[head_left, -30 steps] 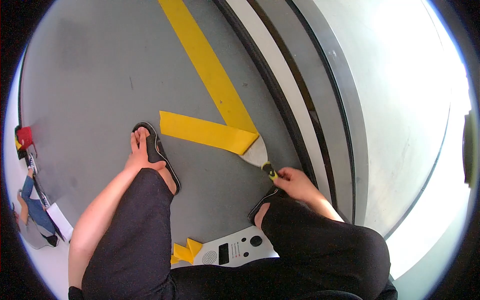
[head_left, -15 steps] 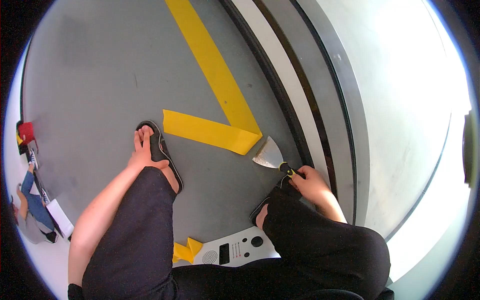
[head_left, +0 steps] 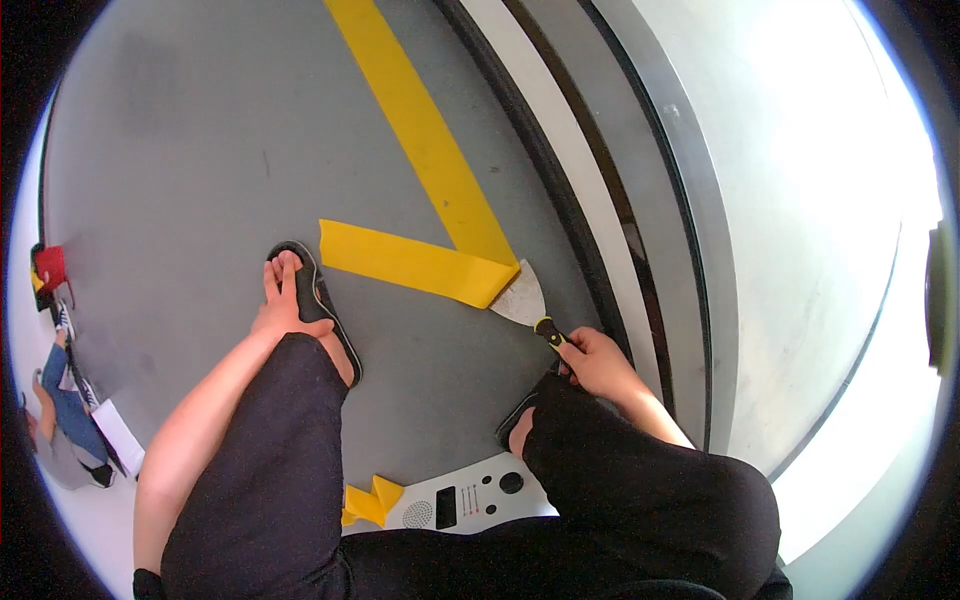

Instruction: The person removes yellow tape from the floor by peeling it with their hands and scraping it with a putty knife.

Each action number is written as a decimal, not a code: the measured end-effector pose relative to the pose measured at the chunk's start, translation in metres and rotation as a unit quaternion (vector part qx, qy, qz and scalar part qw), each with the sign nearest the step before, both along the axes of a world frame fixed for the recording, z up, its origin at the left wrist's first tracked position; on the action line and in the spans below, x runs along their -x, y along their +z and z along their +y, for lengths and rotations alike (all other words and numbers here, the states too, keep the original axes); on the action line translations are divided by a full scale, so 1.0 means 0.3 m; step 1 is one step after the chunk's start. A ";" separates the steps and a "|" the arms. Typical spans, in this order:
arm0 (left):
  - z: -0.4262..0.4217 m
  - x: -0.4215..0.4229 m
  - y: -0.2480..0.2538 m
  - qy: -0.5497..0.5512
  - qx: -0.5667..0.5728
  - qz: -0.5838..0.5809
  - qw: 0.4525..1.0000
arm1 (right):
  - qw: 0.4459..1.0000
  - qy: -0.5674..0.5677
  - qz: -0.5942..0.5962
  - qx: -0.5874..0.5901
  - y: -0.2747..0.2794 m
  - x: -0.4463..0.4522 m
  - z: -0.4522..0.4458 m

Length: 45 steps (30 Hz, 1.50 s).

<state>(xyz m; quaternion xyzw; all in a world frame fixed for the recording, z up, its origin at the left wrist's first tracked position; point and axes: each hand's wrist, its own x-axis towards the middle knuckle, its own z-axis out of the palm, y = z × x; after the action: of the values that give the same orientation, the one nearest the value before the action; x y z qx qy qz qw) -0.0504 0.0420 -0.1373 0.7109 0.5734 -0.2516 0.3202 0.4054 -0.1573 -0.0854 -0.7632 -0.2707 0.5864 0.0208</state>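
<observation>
My right hand (head_left: 597, 362) is wrapped round the black and yellow handle of a scraper (head_left: 522, 298). The scraper's wide metal blade meets the folded corner of the yellow floor tape (head_left: 425, 130). From that corner a loosened strip (head_left: 400, 262) of the tape lies folded back to the left across the grey floor. My left hand (head_left: 284, 302) rests on my left shoe (head_left: 318, 300), its fingers stretched over the toe and its thumb out to the side. Nothing shows in that hand.
A crumpled piece of yellow tape (head_left: 372, 500) lies beside a white panel with a speaker grille (head_left: 445, 497) below me. Along the right, a curved black and white wall edge (head_left: 560, 130) runs past. At far left a person (head_left: 68, 420) sits near a red item (head_left: 50, 266).
My right hand has moved the scraper slightly up and left, so its blade now touches the tape's fold. My left hand stays on the shoe.
</observation>
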 end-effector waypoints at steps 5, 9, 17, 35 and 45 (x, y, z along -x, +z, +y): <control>0.003 -0.001 0.005 -0.010 0.002 0.021 1.000 | 0.986 0.146 0.012 0.080 0.042 -0.041 0.028; -0.003 -0.004 0.001 0.006 0.012 0.028 1.000 | 0.988 0.140 0.059 -0.002 -0.021 0.039 0.006; 0.002 0.003 0.006 -0.008 0.000 0.017 1.000 | 0.966 0.130 0.220 0.046 -0.122 0.162 -0.040; 0.005 -0.003 0.010 -0.017 0.009 0.032 0.999 | 0.937 0.181 0.286 0.083 -0.101 0.191 -0.059; 0.005 -0.004 0.011 -0.020 -0.007 0.010 1.000 | 0.942 0.185 0.271 0.074 -0.072 0.191 -0.035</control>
<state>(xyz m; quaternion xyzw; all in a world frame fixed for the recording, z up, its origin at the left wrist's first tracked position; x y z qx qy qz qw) -0.0492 0.0434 -0.1341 0.7221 0.5638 -0.2613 0.3040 0.3481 -0.1677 -0.1070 -0.5114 -0.3472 0.7828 -0.0717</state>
